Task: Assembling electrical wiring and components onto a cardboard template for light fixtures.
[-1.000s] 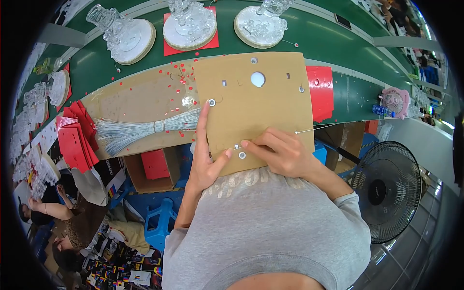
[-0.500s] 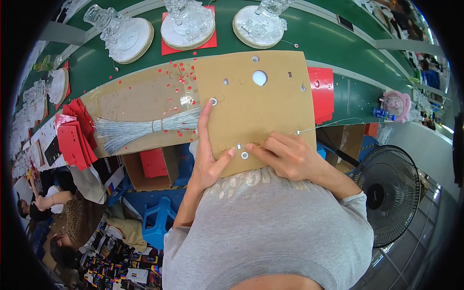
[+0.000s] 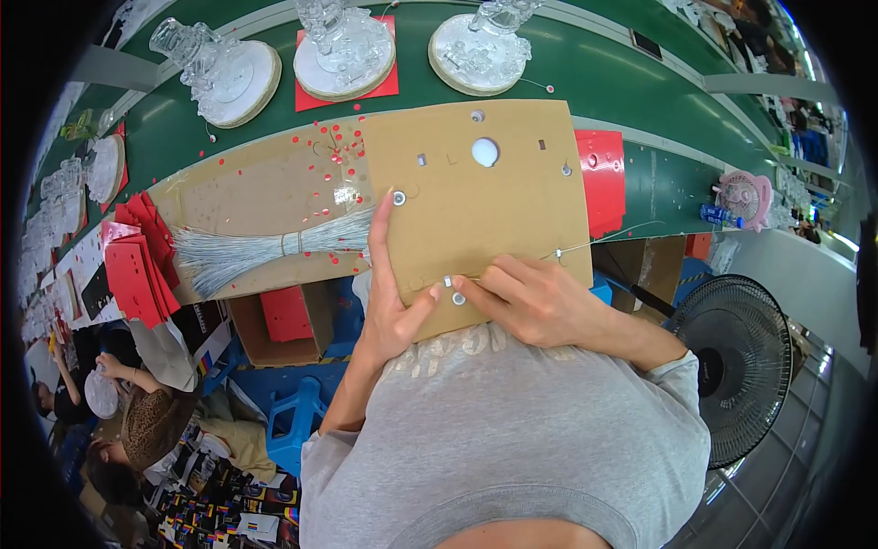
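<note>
A tan cardboard panel [image 3: 494, 206] with a large round hole, small slots and pale round inserts rests tilted against my front. My left hand [image 3: 391, 316] grips its left edge, index finger stretched along it and thumb on its face by a small slot. Beside that slot, my right hand [image 3: 530, 300] is closed in a pinch on a thin wire, mostly hidden by the fingers. A loose silvery wire [image 3: 613, 236] sticks out rightward from another slot. To the left lies a tied bundle of silvery wires [image 3: 247, 252], its right end behind the panel.
Clear ornaments on round white bases [image 3: 344, 64] stand at the far side of the green table [image 3: 668, 183]. Red sheets [image 3: 599, 174] lie right of the panel, red cards [image 3: 142, 274] at left. A black fan [image 3: 732, 371] stands at right, a blue stool [image 3: 294, 421] at lower left.
The panel and both hands have shifted only slightly in view; my right hand keeps its pinch near the slot. At lower left, a co-worker now holds up a round pale object.
</note>
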Demonstrator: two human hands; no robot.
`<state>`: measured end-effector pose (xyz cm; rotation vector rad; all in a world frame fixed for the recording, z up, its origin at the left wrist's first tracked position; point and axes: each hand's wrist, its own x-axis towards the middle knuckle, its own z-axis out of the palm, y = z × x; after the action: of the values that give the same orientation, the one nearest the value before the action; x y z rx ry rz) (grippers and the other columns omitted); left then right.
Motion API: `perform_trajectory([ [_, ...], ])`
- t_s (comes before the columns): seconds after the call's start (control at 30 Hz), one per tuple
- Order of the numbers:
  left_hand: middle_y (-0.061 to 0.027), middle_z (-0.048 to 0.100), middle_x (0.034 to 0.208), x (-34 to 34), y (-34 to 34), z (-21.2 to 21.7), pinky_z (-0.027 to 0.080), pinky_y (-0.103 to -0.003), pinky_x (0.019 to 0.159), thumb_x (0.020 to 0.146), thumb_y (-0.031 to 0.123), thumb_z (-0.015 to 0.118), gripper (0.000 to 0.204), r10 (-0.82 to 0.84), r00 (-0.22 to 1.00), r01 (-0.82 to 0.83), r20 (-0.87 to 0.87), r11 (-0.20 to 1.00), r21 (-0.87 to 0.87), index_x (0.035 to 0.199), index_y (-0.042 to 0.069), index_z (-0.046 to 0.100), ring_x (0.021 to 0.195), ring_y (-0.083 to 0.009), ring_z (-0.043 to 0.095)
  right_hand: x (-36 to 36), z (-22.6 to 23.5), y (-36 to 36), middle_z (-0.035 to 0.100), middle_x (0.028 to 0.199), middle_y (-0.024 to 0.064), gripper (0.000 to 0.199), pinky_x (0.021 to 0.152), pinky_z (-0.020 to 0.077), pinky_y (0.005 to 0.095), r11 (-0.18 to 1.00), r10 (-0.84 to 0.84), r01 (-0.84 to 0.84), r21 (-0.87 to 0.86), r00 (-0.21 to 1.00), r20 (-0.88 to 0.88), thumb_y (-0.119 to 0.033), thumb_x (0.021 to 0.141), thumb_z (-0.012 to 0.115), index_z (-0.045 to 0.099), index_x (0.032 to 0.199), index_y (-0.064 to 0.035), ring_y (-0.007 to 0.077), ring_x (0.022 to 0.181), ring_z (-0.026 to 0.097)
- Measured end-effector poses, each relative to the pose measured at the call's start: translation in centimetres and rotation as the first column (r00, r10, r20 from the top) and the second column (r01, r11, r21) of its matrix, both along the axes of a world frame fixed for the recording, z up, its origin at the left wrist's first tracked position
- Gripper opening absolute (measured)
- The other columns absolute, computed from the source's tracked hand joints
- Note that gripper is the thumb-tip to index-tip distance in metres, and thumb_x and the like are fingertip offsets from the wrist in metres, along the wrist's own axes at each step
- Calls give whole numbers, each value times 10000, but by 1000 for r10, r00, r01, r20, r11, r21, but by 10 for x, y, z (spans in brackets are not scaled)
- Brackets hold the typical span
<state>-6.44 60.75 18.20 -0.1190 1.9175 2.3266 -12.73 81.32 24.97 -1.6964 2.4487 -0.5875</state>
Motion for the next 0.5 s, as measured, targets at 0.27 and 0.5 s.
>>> perform_trajectory([
  [0.27, -195, 210, 1628, -1, 4, -1, 294, -441, 1204, 694, 18, 532, 1076, 19, 1000, -19, 4, 1000, 7, 1642, 113, 32, 1492, -321, 305, -14, -9, 13, 523, 826, 51, 358, 591, 516, 314, 982, -22, 24, -187, 1000, 13, -63, 714, 701, 730, 1054, 45, 193, 725, 591],
  [0.5, -200, 156, 1641, -1, 2, -1, 258, -425, 1214, 699, 38, 578, 1092, 21, 1000, -20, -2, 994, 104, 1631, 53, 10, 1507, -313, 259, -13, -13, 4, 502, 807, 50, 367, 576, 500, 316, 981, 15, -12, -194, 1000, 15, -78, 714, 716, 730, 1060, 45, 181, 702, 573],
])
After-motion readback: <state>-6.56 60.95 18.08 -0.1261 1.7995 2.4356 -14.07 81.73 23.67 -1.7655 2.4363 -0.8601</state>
